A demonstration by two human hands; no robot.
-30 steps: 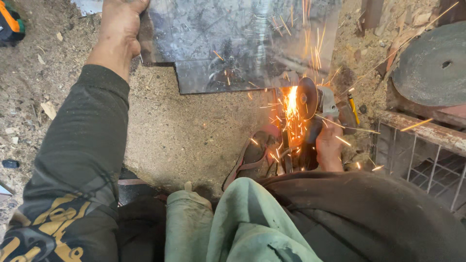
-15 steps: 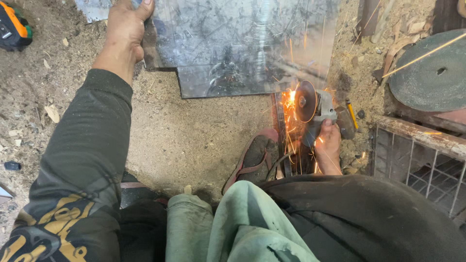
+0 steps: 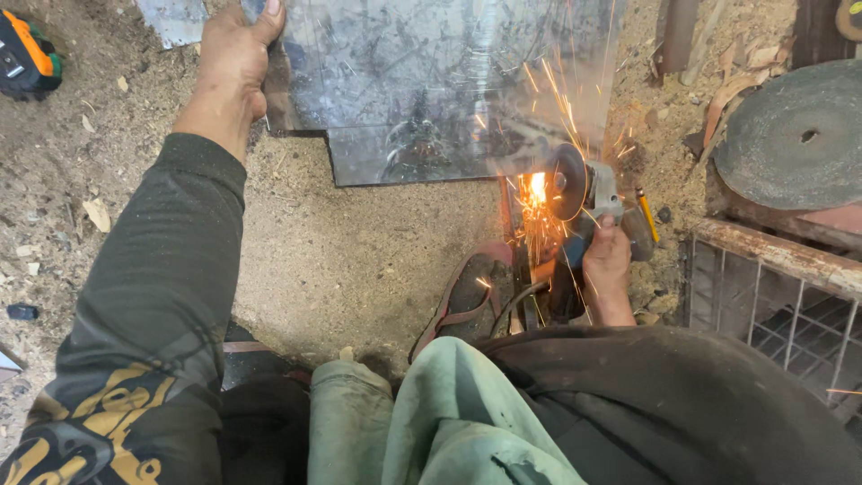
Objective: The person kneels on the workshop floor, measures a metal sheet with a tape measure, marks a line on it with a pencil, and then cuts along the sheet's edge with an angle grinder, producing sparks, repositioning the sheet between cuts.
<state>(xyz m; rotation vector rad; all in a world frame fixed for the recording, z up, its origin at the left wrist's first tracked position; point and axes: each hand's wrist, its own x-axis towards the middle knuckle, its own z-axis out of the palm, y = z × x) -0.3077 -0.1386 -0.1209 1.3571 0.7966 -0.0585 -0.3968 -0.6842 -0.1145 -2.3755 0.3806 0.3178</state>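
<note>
At the shiny steel sheet's (image 3: pixel 431 81) right edge, your right hand (image 3: pixel 607 262) grips the sparking grey angle grinder (image 3: pixel 584 193); your left hand (image 3: pixel 232 56) clamps the sheet's far-left edge.

Shiny scratched steel sheet (image 3: pixel 431 81): top edge cut off by the frame.
Round grey grinding stone (image 3: pixel 795 135): right side leaves the picture.
Angle grinder (image 3: pixel 584 193): body mostly hidden under right hand (image 3: pixel 606 265); cut point lost in sparks (image 3: pixel 537 189).

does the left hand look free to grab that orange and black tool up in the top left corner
Probably not as things stand. The left hand is clamped on the edge of the metal sheet while the right hand runs the angle grinder. The tool lies nearby with bare ground between.
</note>
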